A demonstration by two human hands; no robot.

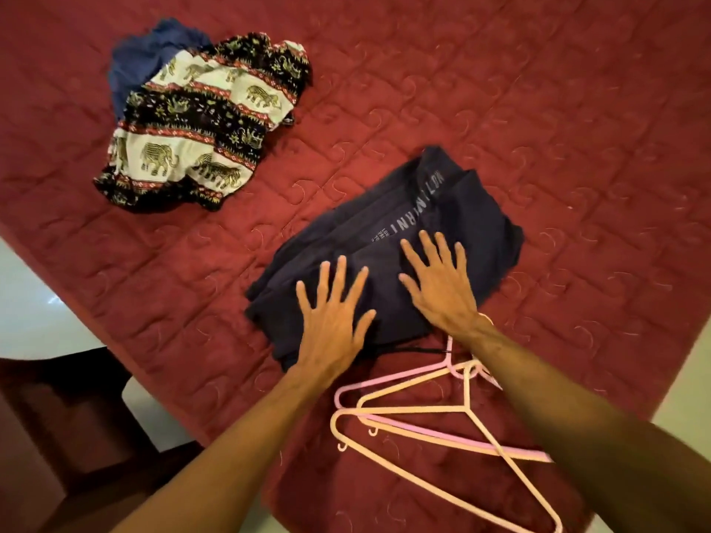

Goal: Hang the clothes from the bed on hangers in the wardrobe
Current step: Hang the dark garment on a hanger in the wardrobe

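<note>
Both hands, left hand (334, 328) and right hand (441, 287), lie flat with fingers spread on the folded navy garment (388, 240) near the bed's (538, 109) near edge. Nothing looks hung yet: pink hangers (442, 411) lie bare beside it, and the elephant-print garment (192, 125) waits toward the far corner.

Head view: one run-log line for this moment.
left hand: flat on navy garment | right hand: flat on it too | hangers: on bedspread, by right wrist | elephant-print garment: heaped farther off

Brightness: dim, warm indoor light; the red quilted bed (538, 109) looks deep and muted.
Glare: the pale floor (34, 302) past the bed's left edge shines, with one small bright spot.
Shadows: soft; the dark furniture (77, 409) at lower left goes almost black.
Sharpness: mildly soft throughout; the navy garment (461, 225) loses fold detail.
Distortion: wide-angle bowing of the bed's edges.
</note>
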